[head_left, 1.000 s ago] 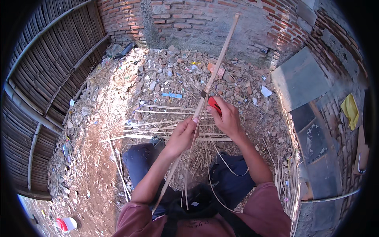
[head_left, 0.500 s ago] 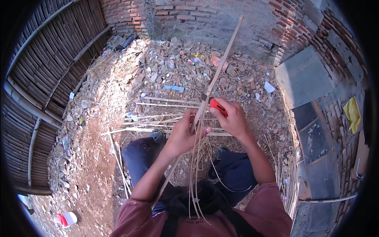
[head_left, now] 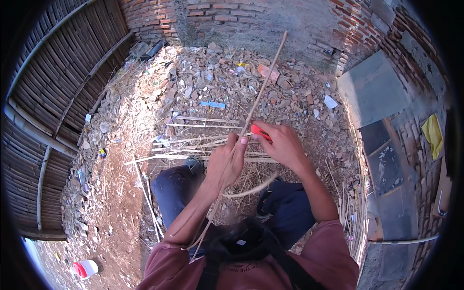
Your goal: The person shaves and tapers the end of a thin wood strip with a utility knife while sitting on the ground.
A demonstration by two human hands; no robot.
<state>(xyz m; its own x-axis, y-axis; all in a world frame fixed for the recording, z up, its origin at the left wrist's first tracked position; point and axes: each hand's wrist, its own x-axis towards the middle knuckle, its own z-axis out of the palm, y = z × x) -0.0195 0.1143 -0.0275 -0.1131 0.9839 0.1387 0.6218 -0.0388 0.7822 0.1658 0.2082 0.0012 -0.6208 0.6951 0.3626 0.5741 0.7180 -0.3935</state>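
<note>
Rubble, brick wall | I see left hand grasping the tilted strip, right hand clenched around red-handled knife beside it | strip turned edge-on since half a second ago; knife likely meets another side.

L side: slatted wall w/ thick pole across it. Far side: brick wall, part plastered. Rubble at its foot, incl. blue scrap, pinkish chunk & white scrap further R. R side: grey panel leaning, crumpled yellow sheet nr. Btm L: red-&-white container on bare dirt.
</note>
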